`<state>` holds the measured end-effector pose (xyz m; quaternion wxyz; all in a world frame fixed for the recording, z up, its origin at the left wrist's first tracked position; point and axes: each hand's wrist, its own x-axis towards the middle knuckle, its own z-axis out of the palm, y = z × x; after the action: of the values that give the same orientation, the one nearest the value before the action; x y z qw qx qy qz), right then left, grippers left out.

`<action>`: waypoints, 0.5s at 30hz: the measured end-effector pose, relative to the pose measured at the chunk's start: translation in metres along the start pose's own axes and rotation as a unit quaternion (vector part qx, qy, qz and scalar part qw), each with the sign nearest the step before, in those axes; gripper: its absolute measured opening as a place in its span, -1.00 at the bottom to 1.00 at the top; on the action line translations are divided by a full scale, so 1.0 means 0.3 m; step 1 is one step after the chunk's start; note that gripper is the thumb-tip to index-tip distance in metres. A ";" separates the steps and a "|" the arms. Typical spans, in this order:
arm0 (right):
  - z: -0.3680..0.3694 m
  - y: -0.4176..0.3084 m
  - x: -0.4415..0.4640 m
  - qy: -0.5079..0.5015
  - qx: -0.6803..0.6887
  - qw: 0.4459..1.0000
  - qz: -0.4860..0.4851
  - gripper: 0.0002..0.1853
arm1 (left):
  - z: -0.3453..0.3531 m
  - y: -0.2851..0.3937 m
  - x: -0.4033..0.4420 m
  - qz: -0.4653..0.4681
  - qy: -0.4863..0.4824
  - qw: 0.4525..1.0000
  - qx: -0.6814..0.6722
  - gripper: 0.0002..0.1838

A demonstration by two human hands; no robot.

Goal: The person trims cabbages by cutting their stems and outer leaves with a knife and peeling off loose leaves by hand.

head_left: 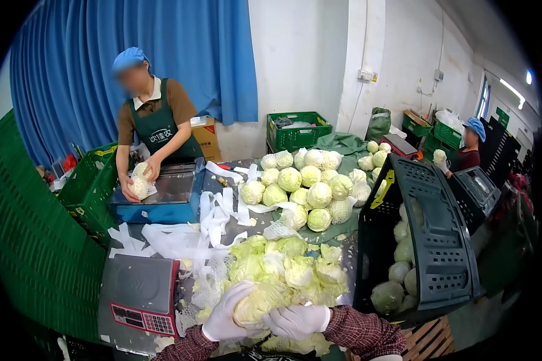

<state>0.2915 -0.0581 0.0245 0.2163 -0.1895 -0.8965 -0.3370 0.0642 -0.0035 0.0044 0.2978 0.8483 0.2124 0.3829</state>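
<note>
At the near edge of the table, my left hand (230, 314), in a white glove, is wrapped round the left side of a pale green cabbage (259, 305). My right hand (298, 320), also gloved in white, has its fingers curled against the lower right side of that cabbage. Its fingertips are partly hidden. Just beyond both hands lies a heap of loose cabbage leaves (298, 271). Trimmed round cabbages (289, 179) are piled on a green cloth further back, some in white foam nets (282, 228).
A digital scale (140, 289) stands at left. White foam strips (214, 210) lie across the table (226, 173). To the right, a tilted dark crate (436, 240) holds cabbages. Across the table, a co-worker (162, 120) handles a netted cabbage over a blue-framed machine (162, 207); another person (468, 150) stands far right.
</note>
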 end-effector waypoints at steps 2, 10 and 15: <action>-0.020 0.007 -0.028 0.011 0.081 0.996 0.031 -0.67 | 0.004 0.003 0.002 0.016 -0.001 0.999 -0.030 0.06; -0.082 0.056 -0.009 0.072 0.254 0.854 0.449 -0.50 | -0.009 -0.022 -0.002 -0.030 0.022 0.998 -0.060 0.09; -0.006 0.082 0.013 -0.120 0.499 0.733 0.446 -0.43 | -0.014 -0.008 -0.009 -0.005 -0.013 0.993 -0.118 0.07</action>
<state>0.3006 -0.0413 0.0408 0.2960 -0.4714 -0.7670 0.3190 0.0590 -0.0018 0.0036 0.4006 0.8108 0.1662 0.3930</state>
